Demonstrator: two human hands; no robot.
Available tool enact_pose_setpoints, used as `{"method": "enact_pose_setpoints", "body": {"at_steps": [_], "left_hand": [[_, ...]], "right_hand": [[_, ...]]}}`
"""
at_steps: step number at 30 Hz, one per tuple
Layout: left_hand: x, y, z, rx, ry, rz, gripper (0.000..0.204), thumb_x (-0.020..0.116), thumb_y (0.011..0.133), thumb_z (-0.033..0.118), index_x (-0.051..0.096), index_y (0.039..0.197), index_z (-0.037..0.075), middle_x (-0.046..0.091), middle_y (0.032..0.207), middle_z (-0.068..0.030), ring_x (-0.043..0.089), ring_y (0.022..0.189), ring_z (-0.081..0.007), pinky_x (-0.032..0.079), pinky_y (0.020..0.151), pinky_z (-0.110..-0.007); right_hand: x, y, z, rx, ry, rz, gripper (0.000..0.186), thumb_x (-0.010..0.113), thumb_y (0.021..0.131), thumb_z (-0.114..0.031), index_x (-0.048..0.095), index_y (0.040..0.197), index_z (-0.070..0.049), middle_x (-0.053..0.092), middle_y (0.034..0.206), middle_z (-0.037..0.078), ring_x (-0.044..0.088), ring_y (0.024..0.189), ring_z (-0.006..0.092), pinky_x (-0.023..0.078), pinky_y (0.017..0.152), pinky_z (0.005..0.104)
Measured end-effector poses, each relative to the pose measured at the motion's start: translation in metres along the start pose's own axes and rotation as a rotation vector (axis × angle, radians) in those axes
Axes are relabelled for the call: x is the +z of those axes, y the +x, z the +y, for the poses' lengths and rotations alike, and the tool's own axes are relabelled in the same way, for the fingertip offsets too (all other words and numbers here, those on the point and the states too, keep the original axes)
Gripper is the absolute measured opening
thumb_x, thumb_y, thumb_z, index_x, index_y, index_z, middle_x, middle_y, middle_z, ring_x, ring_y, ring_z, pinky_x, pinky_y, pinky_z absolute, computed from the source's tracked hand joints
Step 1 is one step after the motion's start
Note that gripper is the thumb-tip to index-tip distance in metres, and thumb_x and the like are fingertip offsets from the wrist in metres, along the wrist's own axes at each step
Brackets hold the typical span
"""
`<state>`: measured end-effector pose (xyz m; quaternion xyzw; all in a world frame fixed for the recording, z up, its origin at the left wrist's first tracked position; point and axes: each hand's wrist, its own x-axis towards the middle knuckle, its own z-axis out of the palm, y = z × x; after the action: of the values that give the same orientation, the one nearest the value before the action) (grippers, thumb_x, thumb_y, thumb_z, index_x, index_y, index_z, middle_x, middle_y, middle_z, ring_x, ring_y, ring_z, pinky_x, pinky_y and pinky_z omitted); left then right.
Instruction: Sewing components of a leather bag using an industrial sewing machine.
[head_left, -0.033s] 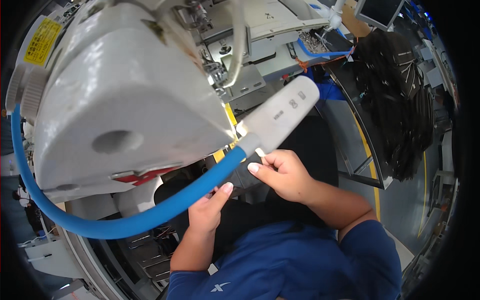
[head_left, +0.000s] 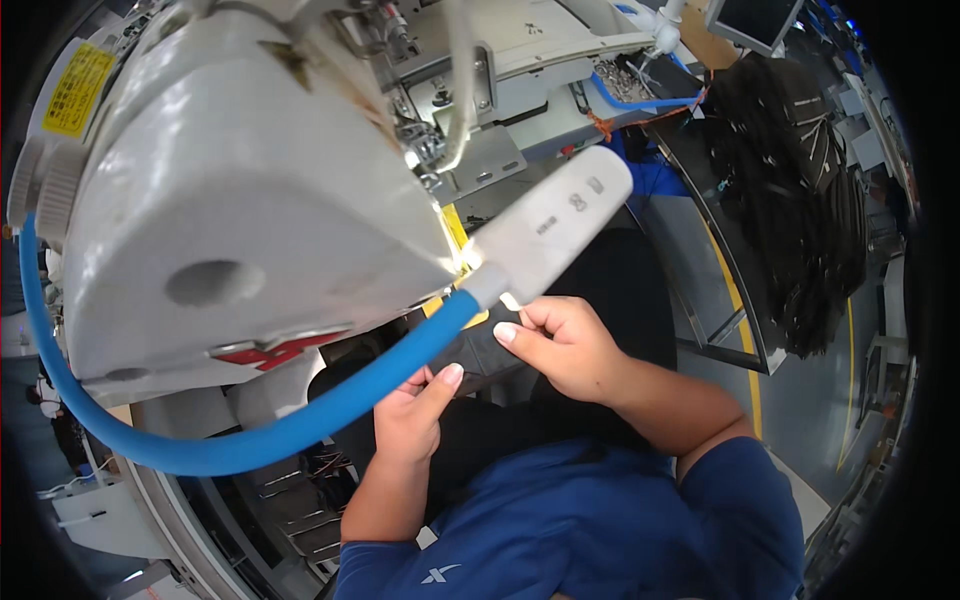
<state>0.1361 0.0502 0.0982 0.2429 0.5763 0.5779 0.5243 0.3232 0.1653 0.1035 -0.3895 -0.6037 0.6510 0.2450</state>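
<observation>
My left hand (head_left: 407,420) is closed, thumb pressed against the fingers, partly behind the blue flexible neck of a lamp. My right hand (head_left: 570,350) pinches with thumb and forefinger just below the lamp's white head (head_left: 560,225). Between the two hands lies a dark flat piece of cloth (head_left: 480,352), low in contrast against my dark trousers, and both hands seem to grip its edges. A big white sewing machine (head_left: 250,180) stands in front of my left hand, with metal parts (head_left: 430,145) at its right end. The lamp's head hides part of the space beyond my right hand.
The blue lamp neck (head_left: 250,445) arcs from the machine's left side across the front. A pile of black cloth pieces (head_left: 790,200) hangs over a dark-framed stand (head_left: 715,265) at right. Behind are a pale worktable (head_left: 550,125) and a screen (head_left: 752,22). Yellow lines (head_left: 735,290) mark the floor.
The machine and lamp appear slightly farther left in the view. Both hands stay almost in place, with the same grip.
</observation>
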Motion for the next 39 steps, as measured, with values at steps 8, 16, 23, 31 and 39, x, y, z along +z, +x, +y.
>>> {"method": "enact_pose_setpoints", "body": {"at_steps": [8, 16, 23, 31, 39], "left_hand": [[0.002, -0.001, 0.009, 0.038, -0.010, -0.101, 0.019, 0.070, 0.089, -0.005, 0.063, 0.073, 0.001, 0.061, 0.074, 0.0028, 0.046, 0.066, -0.0025, 0.035, 0.062, -0.022], [-0.003, 0.000, 0.005, 0.061, -0.043, -0.151, 0.018, 0.070, 0.090, -0.003, 0.062, 0.074, 0.001, 0.062, 0.078, 0.0012, 0.048, 0.070, -0.0036, 0.037, 0.064, -0.022], [-0.008, -0.007, -0.003, 0.443, 0.477, -0.020, 0.034, 0.086, 0.079, 0.013, 0.053, 0.073, 0.006, 0.058, 0.077, -0.0043, 0.052, 0.071, -0.0142, 0.041, 0.065, -0.027], [-0.010, 0.004, -0.006, 1.197, 1.024, 0.057, 0.031, 0.091, 0.071, 0.022, 0.074, 0.095, 0.011, 0.056, 0.080, -0.0010, 0.053, 0.071, -0.0213, 0.044, 0.072, -0.038], [-0.013, 0.008, -0.002, 1.282, 1.074, 0.024, 0.023, 0.087, 0.073, 0.014, 0.067, 0.083, 0.010, 0.054, 0.076, -0.0029, 0.052, 0.070, -0.0234, 0.043, 0.072, -0.038]], "right_hand": [[-0.010, 0.001, -0.007, -0.056, 0.019, -0.065, 0.043, 0.067, 0.099, -0.018, 0.045, 0.064, -0.006, 0.045, 0.058, -0.004, 0.035, 0.057, 0.0037, 0.030, 0.049, 0.0286], [-0.008, 0.003, -0.004, -0.096, 0.027, -0.024, 0.044, 0.069, 0.098, -0.023, 0.050, 0.063, -0.004, 0.046, 0.052, 0.000, 0.038, 0.051, 0.0040, 0.032, 0.045, 0.0297], [-0.008, -0.014, -0.007, -0.097, -0.119, -0.038, 0.044, 0.070, 0.097, -0.026, 0.054, 0.063, -0.003, 0.050, 0.053, 0.001, 0.041, 0.051, 0.0046, 0.034, 0.046, 0.0290], [-0.006, -0.014, -0.005, -0.087, 0.042, -0.075, 0.044, 0.064, 0.099, -0.020, 0.047, 0.062, -0.004, 0.046, 0.054, 0.001, 0.038, 0.054, 0.0049, 0.035, 0.048, 0.0306], [-0.007, -0.013, -0.003, -0.046, 0.104, -0.107, 0.044, 0.062, 0.100, -0.016, 0.044, 0.061, -0.005, 0.041, 0.057, -0.003, 0.033, 0.058, 0.0042, 0.031, 0.050, 0.0292]]}}
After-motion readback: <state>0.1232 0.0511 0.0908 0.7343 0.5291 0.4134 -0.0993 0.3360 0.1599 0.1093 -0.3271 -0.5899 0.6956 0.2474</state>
